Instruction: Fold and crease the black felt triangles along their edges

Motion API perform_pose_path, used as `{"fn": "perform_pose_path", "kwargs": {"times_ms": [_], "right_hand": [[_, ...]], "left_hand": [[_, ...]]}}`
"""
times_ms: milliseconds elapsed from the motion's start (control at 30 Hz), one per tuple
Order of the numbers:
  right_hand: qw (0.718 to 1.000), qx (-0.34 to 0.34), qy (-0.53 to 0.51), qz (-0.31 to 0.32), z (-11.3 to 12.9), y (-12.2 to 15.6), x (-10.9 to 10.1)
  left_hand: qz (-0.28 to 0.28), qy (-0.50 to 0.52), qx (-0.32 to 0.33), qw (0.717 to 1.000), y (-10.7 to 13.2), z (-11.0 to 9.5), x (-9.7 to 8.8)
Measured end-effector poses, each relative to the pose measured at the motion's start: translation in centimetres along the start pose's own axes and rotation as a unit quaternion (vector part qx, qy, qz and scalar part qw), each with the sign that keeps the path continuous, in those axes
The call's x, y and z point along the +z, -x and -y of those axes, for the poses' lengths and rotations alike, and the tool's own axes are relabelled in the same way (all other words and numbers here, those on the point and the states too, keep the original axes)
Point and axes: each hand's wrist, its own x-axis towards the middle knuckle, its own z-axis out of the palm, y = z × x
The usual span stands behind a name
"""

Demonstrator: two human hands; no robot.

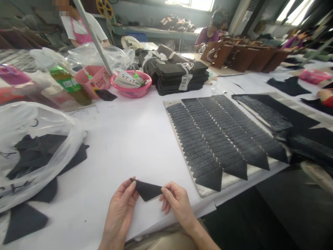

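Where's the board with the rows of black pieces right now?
In the head view, the board lies on the white tabletop right of centre, beyond the right hand and nearer than the tied black stack.

Black piece (148, 191) in two-handed grip (121, 202)

Ends of black piece (147, 191) partly hidden by left hand (120, 205) and right hand (180, 203); plastic bag (56, 119) cut off at left frame edge; writing on tag (185, 82) illegibly small.
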Motion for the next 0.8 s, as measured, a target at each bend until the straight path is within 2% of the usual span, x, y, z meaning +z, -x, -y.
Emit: {"fn": "perform_pose_path", "kwargs": {"times_ms": [233, 567, 633, 700, 800], "right_hand": [[0.997, -0.028, 0.071, -0.028, 0.5, 0.0, 0.0], [0.992, -0.030, 0.122, -0.010, 0.2, 0.2, 0.1], [0.990, -0.037, 0.133, 0.017, 0.3, 0.4, -0.2], [0.986, -0.054, 0.138, 0.074, 0.5, 0.6, -0.5], [0.984, -0.066, 0.101, 0.133, 1.1, 0.9, -1.2]], "left_hand": [[0.020, 0.034, 0.024, 0.999, 0.5, 0.1, 0.1], [0.024, 0.039, 0.045, 0.998, 1.2, 0.3, -0.1], [0.038, 0.035, 0.047, 0.998, 1.4, 0.1, 0.0], [0.064, 0.032, 0.048, 0.996, 1.7, -0.2, 0.1], [0.114, 0.053, 0.032, 0.992, 2.3, -0.7, 0.3]]}}
